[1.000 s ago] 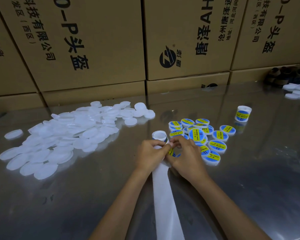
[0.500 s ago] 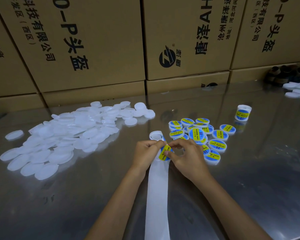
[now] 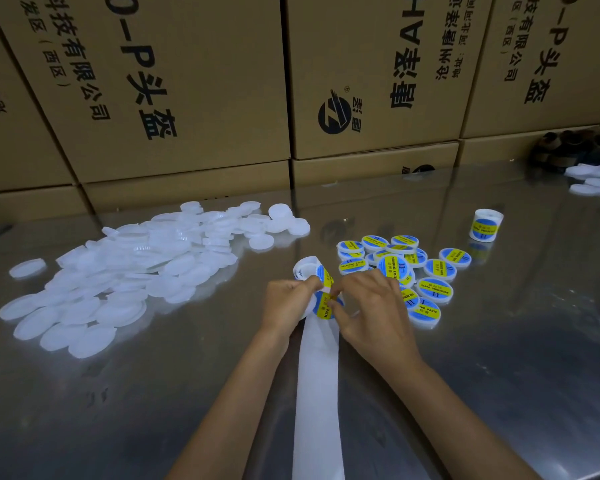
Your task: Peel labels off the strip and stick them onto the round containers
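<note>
Stacked brown cardboard boxes (image 3: 187, 98) wall off the back of the shiny metal surface (image 3: 118, 410) where I work. Right in front of me the round blue-and-yellow label (image 3: 323, 305) has come into plain sight: a second ago my fingers covered it, half a second ago its face began to show, and now most of its disc is exposed on the white backing strip (image 3: 317, 393), which trails back toward me. My left hand (image 3: 288, 303) pinches the strip at its upper end, just below the small coil of labels (image 3: 310, 270), and has pulled it a little further over. My right hand (image 3: 368, 313) is close against the left, fingertips pinching the label's right edge. I judge the peel is started but not finished; whether the label is fully free I cannot tell. Next it needs a blank lid. The plain white round containers (image 3: 118, 271) lie heaped to the left, well apart from my hands. The labelled containers (image 3: 413, 278) cluster just beside my right hand, and one upright labelled tub (image 3: 485, 226) stands farther right.
</note>
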Motion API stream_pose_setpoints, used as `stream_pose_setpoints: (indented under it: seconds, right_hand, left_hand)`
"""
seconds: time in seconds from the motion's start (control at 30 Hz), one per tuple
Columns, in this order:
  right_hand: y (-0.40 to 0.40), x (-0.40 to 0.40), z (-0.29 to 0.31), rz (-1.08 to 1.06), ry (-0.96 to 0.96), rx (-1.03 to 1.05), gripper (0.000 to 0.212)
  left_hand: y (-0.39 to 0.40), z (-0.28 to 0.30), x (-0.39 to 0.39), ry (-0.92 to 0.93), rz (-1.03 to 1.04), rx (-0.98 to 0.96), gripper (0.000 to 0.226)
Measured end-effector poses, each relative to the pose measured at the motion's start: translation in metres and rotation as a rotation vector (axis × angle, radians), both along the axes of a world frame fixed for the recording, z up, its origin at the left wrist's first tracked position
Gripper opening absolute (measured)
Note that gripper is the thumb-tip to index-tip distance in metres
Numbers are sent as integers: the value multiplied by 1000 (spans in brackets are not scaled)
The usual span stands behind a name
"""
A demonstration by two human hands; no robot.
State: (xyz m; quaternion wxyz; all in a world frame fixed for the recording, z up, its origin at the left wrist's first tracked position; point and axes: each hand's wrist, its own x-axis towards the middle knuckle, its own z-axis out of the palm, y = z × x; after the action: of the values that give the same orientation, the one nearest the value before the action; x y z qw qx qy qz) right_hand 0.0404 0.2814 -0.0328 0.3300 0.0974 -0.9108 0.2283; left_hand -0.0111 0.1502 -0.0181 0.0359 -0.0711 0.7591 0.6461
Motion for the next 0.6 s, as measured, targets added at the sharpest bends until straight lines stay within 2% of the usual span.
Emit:
stream_pose_setpoints:
  seconds: [0.07, 0.3, 0.4, 0.6]
  right_hand:
    - [-2, 1, 1, 88, -33, -80, 11]
    - [-5, 9, 9, 211, -196, -532, 13]
    - [-4, 9, 10, 200, -215, -548, 20]
    - [-5, 8, 8, 186, -233, -570, 17]
  left_hand:
    - [-3, 0, -1, -14, -9, 1, 63]
    - [-15, -2, -6, 55, 8, -75, 27]
    - [-21, -4, -8, 121, 34, -194, 24]
    - [-38, -5, -10, 175, 221, -450, 11]
